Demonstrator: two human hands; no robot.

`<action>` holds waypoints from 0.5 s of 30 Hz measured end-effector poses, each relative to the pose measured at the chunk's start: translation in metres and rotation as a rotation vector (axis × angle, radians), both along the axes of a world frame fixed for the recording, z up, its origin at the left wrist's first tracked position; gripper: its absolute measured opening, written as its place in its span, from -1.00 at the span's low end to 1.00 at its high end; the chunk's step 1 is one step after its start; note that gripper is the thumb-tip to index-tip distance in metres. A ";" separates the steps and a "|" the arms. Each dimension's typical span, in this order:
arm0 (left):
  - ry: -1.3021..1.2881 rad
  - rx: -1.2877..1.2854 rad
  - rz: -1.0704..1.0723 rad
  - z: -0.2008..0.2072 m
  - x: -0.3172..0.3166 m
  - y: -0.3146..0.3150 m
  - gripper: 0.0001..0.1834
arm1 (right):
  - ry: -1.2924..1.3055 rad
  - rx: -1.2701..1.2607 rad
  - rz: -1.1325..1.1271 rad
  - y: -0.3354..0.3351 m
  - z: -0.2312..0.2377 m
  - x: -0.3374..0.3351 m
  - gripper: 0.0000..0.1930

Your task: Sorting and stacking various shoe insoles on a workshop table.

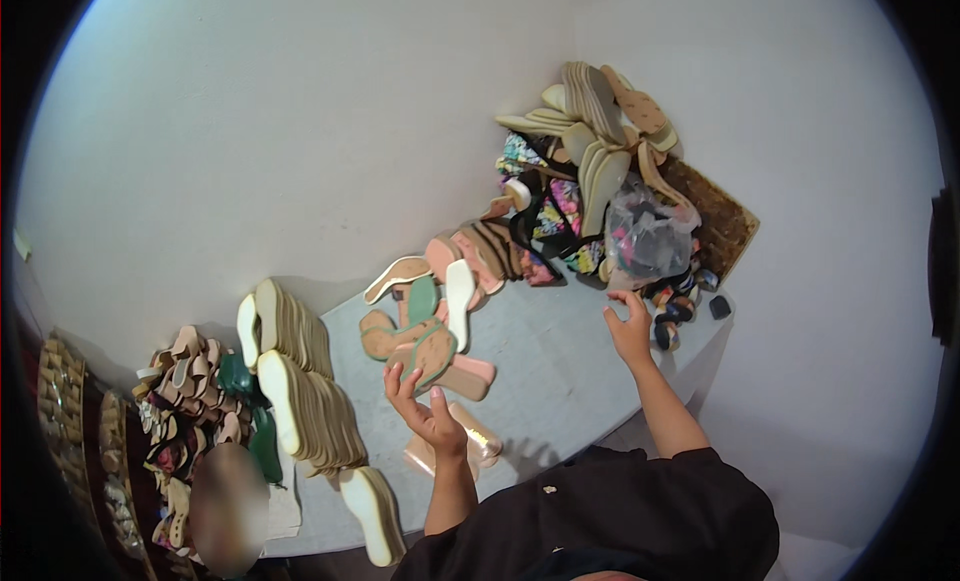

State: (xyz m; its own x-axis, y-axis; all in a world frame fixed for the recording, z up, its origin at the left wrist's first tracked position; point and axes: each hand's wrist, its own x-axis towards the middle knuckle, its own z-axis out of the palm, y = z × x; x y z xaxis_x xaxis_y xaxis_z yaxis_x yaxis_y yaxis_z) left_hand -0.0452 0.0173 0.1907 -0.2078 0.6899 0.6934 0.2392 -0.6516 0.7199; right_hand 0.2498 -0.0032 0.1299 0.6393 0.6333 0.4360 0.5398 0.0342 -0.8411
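Tan insoles stand in two leaning rows (300, 381) at the left of the grey table (560, 371). Just right of them my left hand (425, 406) pinches the lower end of a green-edged, cork-coloured sole (432, 353) between thumb and fingers, lifted over a loose heap of soles (420, 321). Farther right, my right hand (630, 326) hovers with fingers spread, empty, near a clear plastic bag (645, 236) by the far pile.

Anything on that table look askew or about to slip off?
Yes. One sole at the near-left edge of the table hangs partly over it, fallen away from the neat stacked row. The loose soles by the left hand lie crisscrossed. The right hand is empty.
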 end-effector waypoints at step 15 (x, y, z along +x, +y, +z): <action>0.383 0.071 0.054 0.001 0.121 0.072 -0.77 | -0.321 -0.018 -0.291 0.243 0.131 0.182 -0.34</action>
State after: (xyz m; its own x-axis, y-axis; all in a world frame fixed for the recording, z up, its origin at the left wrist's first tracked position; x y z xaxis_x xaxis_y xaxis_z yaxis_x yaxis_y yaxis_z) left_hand 0.0757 0.0892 0.1917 0.0409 0.6323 0.7736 0.5174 -0.6758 0.5250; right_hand 0.4314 0.2397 0.2605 0.6259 0.4563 0.6325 0.7593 -0.1715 -0.6277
